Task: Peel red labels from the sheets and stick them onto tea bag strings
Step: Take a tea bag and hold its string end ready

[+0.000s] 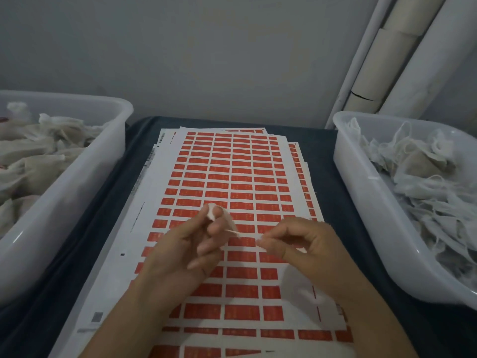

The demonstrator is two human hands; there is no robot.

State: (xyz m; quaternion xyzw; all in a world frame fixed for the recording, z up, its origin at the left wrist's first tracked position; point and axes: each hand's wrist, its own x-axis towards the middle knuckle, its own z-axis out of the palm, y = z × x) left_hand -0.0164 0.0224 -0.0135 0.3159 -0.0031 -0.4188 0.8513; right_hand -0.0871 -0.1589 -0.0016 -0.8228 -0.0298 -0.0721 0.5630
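A stack of white sheets [144, 228] covered with rows of red labels [219, 174] lies on the dark cloth in front of me. Above the sheets, my left hand [185, 251] pinches the gathered white top of a tea bag [212, 212]. A thin white string [233, 231] runs from it to my right hand [304, 244], whose fingertips are closed on the string's end. The blur hides whether a label is on the string. The near right part of the top sheet shows bare backing where labels are gone.
A white plastic tub [77, 187] at the left holds several filled tea bags. Another white tub [361, 192] at the right holds a pile of tea bags with loose strings. Pale cardboard tubes [387, 60] lean in the back right corner against the grey wall.
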